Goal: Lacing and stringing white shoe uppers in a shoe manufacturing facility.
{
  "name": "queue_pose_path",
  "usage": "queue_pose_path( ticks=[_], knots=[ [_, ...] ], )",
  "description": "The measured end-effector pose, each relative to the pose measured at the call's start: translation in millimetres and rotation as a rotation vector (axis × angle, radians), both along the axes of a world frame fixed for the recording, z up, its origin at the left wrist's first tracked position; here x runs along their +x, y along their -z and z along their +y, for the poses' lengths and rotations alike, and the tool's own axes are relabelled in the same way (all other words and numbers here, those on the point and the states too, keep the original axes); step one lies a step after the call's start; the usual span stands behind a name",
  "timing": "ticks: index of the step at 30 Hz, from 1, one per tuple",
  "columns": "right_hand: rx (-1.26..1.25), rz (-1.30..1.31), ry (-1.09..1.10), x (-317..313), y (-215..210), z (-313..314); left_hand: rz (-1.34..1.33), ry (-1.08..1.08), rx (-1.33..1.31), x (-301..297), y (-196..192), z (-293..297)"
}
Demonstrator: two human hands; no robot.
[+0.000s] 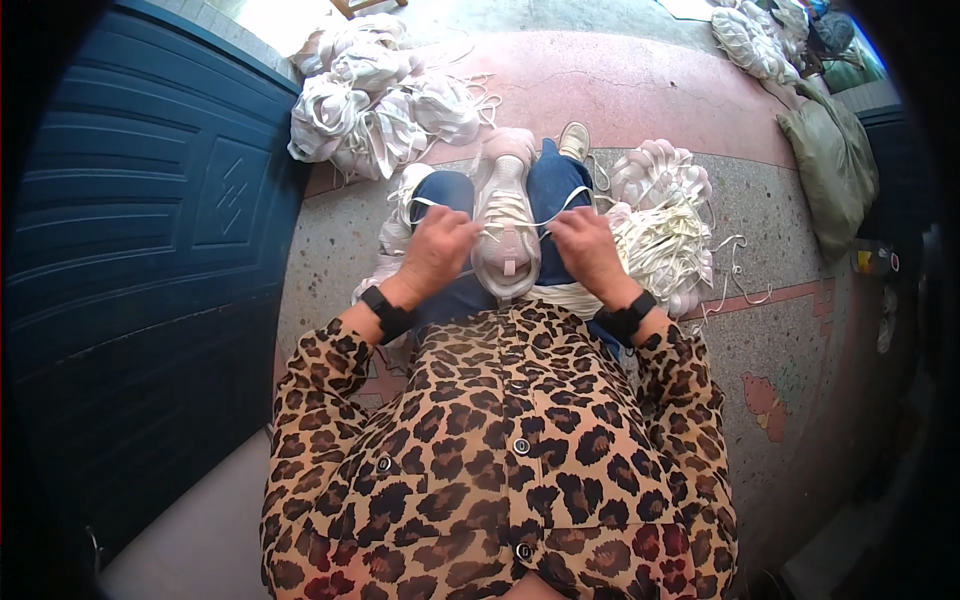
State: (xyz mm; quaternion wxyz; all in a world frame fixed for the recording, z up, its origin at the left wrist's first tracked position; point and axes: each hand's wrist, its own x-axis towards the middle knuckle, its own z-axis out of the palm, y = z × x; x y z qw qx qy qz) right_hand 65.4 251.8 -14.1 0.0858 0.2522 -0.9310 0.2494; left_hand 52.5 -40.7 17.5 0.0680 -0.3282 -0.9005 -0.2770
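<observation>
A blue door [150, 250] is seen at the left, and a speckled floor [780, 330] lies beneath. A heap of pale shoes [375, 95] is piled ahead, and a bundle of white laces [670, 245] lies just right of the knees. A pale pink shoe [507, 225] is rested on the lap between both hands, its long axis pointing away from the body. The left hand [437, 252] is closed, pinching a lace end [425, 203]; the right hand [585, 250] is likewise closed on the other end. Both hands are equally near.
</observation>
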Motion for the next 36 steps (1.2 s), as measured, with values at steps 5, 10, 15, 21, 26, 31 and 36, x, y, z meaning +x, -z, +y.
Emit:
queue_pose_path(
  ticks=[5, 10, 15, 21, 26, 31, 36],
  knots=[
    [0.198, 0.093, -0.078, -3.0, 3.8, -13.1, -0.002, 0.088, -0.104, -5.3, 7.9, 16.3],
    [0.199, 0.043, -0.089, -5.6, 10.7, -10.9, -0.001, 0.083, -0.182, -5.5, 8.2, 21.3],
    [0.022, -0.076, 0.083, -2.9, 16.8, -19.3, -0.045, 0.065, -0.279, -4.1, 13.3, 23.9],
    [0.061, -0.071, 0.138, -3.9, 15.7, -33.2, 0.01, 0.052, -0.172, -7.3, 3.2, 25.1],
    [0.261, 0.081, 0.033, -6.0, 9.7, -46.7, -0.489, -0.247, 0.143, 6.7, 6.4, 8.5],
    [0.287, 0.044, -0.079, -14.5, 7.0, -39.7, -0.725, -0.493, 0.196, 8.7, 23.8, 1.1],
    [0.363, 0.037, -0.062, -13.6, 12.4, -50.9, -0.451, -0.406, 0.076, -1.9, 45.4, 7.4]
  ],
)
